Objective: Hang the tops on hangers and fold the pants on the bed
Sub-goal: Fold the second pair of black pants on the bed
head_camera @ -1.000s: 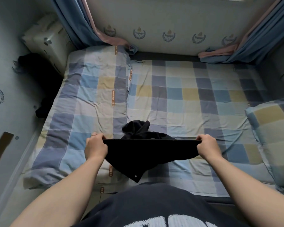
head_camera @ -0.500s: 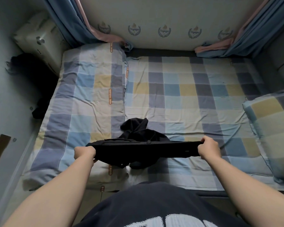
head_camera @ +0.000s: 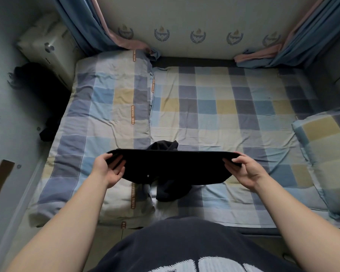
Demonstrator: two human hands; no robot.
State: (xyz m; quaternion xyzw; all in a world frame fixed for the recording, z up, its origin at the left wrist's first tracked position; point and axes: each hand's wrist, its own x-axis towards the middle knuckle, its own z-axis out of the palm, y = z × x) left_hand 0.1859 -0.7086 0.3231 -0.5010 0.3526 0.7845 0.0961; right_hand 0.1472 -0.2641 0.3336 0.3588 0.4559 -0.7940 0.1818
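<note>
Pants (head_camera: 171, 167), black, held stretched in a wide band between both hands, just above the near part of the bed. Left hand (head_camera: 108, 169) at the band's left end, palm turned up, fingers curled around the cloth edge and gripping it. Right hand (head_camera: 241, 169) at the right end, thumb on top, fingers tucked beneath, pinching the cloth. Top edge pulled straight and level from hand to hand; lower edge sagging in a curve, with a small pale stud towards its left. Loose dark fabric hanging below the middle and touching the sheet; another bunch showing behind the top edge, lying on the bed.

Bed (head_camera: 224, 114) in a checked sheet of blue, grey and yellow, wide and flat beyond the hands, reaching to the far wall. Folded quilt (head_camera: 106, 107) in the same check along the left part of the bed, its right edge running beneath the left part of the pants. Pillow (head_camera: 326, 146) at the right edge of the bed, well apart from the right hand. Blue curtains (head_camera: 82, 26) gathered at both far corners. Dark heap (head_camera: 37, 85) in the gap between quilt and left wall. Near edge of the mattress close to the person's dark shirt (head_camera: 185, 248).
</note>
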